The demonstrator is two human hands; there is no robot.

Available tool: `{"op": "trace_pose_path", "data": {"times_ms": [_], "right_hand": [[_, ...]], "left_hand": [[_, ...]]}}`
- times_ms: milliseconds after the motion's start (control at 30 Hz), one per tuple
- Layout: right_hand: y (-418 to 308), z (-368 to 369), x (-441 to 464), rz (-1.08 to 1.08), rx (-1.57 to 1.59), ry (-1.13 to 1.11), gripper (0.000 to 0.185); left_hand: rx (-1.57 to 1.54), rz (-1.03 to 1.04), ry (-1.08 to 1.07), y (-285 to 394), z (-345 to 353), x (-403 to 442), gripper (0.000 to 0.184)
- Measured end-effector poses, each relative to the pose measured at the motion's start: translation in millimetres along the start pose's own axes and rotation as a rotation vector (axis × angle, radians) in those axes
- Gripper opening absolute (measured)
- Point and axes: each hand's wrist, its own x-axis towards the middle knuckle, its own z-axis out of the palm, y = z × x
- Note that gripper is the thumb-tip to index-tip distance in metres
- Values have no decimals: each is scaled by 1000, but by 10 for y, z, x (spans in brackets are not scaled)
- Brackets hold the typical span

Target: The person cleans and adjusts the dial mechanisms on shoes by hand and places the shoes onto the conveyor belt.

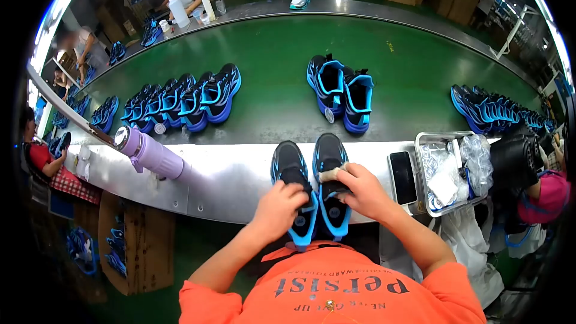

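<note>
Two black sneakers with blue trim lie side by side at the metal ledge in front of me, toes pointing away: a left sneaker [288,156] and a right sneaker [329,151]. My left hand [278,209] is closed on the left one, fingers curled at its tongue and collar. On the right one, my right hand [363,191] grips around the tongue and collar, thumb near the opening. Something pale beige [329,175] shows at its index finger; whether it is a wrap or a scrap of cloth, I cannot tell.
Beyond the ledge, a green conveyor belt [270,42] carries another sneaker pair [358,99] and rows of several sneakers left and right. A purple bottle [157,155] stands left. A phone [402,177] and a metal tray [423,171] of plastic packets lie right. Other people work at both sides.
</note>
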Motion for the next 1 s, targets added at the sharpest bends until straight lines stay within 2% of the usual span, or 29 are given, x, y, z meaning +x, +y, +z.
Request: {"op": "trace_pose_path", "data": {"times_ms": [67,100,133,167,233,333,467,600,700,867,933,1000], "right_hand": [[6,-110,-131,148,172,-84,53],[121,-19,-192,105,172,-87,56],[23,42,-260,9,-6,35,63],[-70,121,-274,-8,-102,51,63],[-148,246,-285,-21,-229,83,62],[36,298,-287,-98,-247,124,57],[165,243,-273,8,-48,177,51],[-113,77,-276,47,-110,110,61],[-125,107,-401,-3,-178,114,64],[-4,254,-540,12,-236,175,63],[-95,280,-589,51,-264,179,55],[-176,322,-616,57,-347,204,50]], "left_hand": [[89,119,30,53,159,-152,27],[81,110,53,83,223,-188,26],[71,101,73,116,276,-193,25],[73,73,88,151,306,-173,25],[84,49,126,212,339,-156,28],[77,34,169,218,366,-165,35],[42,9,185,220,421,-119,42],[30,-25,223,348,322,-144,53],[-74,-93,355,348,337,-159,49],[-73,46,310,252,398,-124,48],[-51,65,280,260,446,-153,52],[-10,75,260,264,477,-145,48]]}}
